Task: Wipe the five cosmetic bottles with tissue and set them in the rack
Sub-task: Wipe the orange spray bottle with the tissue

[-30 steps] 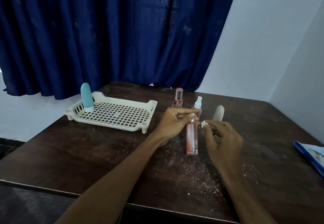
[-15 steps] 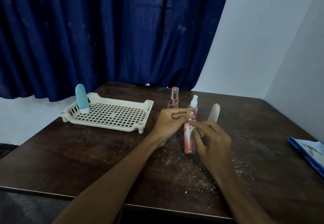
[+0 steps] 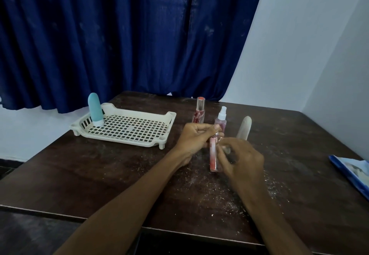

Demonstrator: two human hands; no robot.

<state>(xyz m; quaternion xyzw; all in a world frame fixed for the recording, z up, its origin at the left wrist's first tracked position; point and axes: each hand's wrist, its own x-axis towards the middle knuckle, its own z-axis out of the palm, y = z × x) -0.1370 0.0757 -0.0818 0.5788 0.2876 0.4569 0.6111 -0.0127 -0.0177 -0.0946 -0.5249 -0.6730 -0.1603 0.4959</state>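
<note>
Fingers of the left hand (image 3: 194, 138) are curled together and pinch the upper end of a slim pink bottle (image 3: 213, 155), thumb tip pressed against the forefinger at the cap. The bottle hangs roughly upright, its base just above or touching the table (image 3: 99, 175); which of the two cannot be told. Fingers of the right hand (image 3: 242, 160) are bent inward against the right side of the same bottle, at mid-height. A pale blurred patch between these fingers may be tissue; the blur prevents certainty, and whether the fingers actually grip anything cannot be told.

Behind the hands, three bottles stand upright on the table: a clear bottle with a red cap (image 3: 199, 110), a small pink spray bottle (image 3: 221, 120) with a white nozzle, just behind the left thumb, and a pale rounded tube (image 3: 244, 128), just beyond the right hand. The three are near one another but apart.

To the left, well apart from the hands, a cream plastic rack (image 3: 163, 135) with a grid floor rests on the table. A light blue rounded bottle (image 3: 95, 110) stands upright in its far left corner.

White crumbs lie scattered over the dark wood around and below the hands. A blue-edged packet (image 3: 353, 172) lies at the right edge of the table. A dark blue curtain (image 3: 119, 35) hangs behind, beside a white wall (image 3: 299, 45).
</note>
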